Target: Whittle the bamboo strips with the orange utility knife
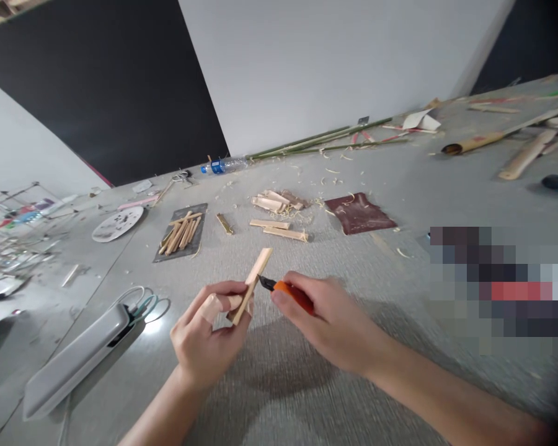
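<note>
Wood strip point(254, 279): judged light, stiff, thin, splintery at edges; best gripped at lower end, clear of blade. Strip is held up tilted, lower end pinched in clenched left hand point(209, 337). Orange knife point(291, 292) is clasped in closed right hand point(328, 322), blade tip touched to strip's edge midway.

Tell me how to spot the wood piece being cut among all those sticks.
On the grey work surface, look nearest the camera, where two hands meet. The left hand pinches a flat pale wooden strip, tilted upward, with an orange-handled knife in the right hand touching its edge. The other pale strips lie flat farther back; only this one is held up.
</note>
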Motion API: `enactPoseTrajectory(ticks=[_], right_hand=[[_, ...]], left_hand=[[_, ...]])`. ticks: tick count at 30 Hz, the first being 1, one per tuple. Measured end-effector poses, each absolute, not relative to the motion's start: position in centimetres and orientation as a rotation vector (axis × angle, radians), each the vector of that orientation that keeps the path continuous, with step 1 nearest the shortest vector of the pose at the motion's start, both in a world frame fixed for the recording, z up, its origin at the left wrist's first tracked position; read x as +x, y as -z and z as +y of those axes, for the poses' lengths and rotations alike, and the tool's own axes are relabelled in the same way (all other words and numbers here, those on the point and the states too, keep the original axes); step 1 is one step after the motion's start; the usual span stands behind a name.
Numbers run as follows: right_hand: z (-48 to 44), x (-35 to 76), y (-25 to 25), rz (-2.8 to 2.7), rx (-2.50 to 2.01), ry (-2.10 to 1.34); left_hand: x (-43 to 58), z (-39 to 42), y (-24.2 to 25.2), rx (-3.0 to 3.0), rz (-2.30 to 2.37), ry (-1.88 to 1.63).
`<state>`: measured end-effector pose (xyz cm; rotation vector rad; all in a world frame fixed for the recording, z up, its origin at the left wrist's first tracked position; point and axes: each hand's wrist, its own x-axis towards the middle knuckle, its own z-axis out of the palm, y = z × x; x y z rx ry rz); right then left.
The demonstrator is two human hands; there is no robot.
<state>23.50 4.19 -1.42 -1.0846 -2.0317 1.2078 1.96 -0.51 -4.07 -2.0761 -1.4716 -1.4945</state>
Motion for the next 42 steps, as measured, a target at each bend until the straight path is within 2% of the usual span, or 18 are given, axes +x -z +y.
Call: enactPoseTrajectory(ticks=[8,16,23,26,36,42], right_hand=[[4.2,23.5,1.4,-2.162,-1.107,-1.120],[4.8,23.6,1.6,-2.099,-1.148,-1.144],[7.9,25.2,2.3,-1.869,-1.395,-0.867],[7.8,25.5,1.3,-1.824,-1.355,-0.805],[3.7,23.3,1.4,-2.061,-1.162,-1.113],[4.0,23.5,1.2,-2.061,-1.153,-1.099]], left_hand=[[1.8,-0.7,3.8,-2.106,-1.354,1.612],[1.9,-0.9,4.0,-2.063,-1.472,1.662],[2.7,-1.5,3.5,-2.113,-1.312,1.700],[2.5,-1.1,3.9,-2.080,-1.401,1.680],[1.9,0.0,4.5,-2.036,-1.713,1.779],[2.0,0.1,4.6,-2.065,-1.733,1.736]])
